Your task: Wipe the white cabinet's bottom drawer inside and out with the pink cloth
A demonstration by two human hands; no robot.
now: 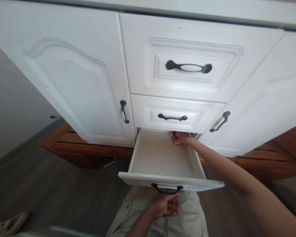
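Observation:
A white drawer (155,154) stands pulled out from the cabinet, low in the middle of the view. Inside it, at the back right corner, my right hand (183,137) is closed on a red and white cloth (174,141), pressing it against the drawer's bottom. My left hand (164,205) is just below the dark handle (166,188) on the drawer front, in front of my lap. Its fingers are loosely bent and apart, with nothing seen in them. Whether the left thumb side touches the handle or drawer front, I cannot tell.
Above the pulled-out drawer are two closed drawers with dark handles (172,117). Cabinet doors flank them, a left one (74,89) and a right one (256,115). A brown wooden base (71,144) runs underneath. A beige shoe (11,225) lies at the lower left.

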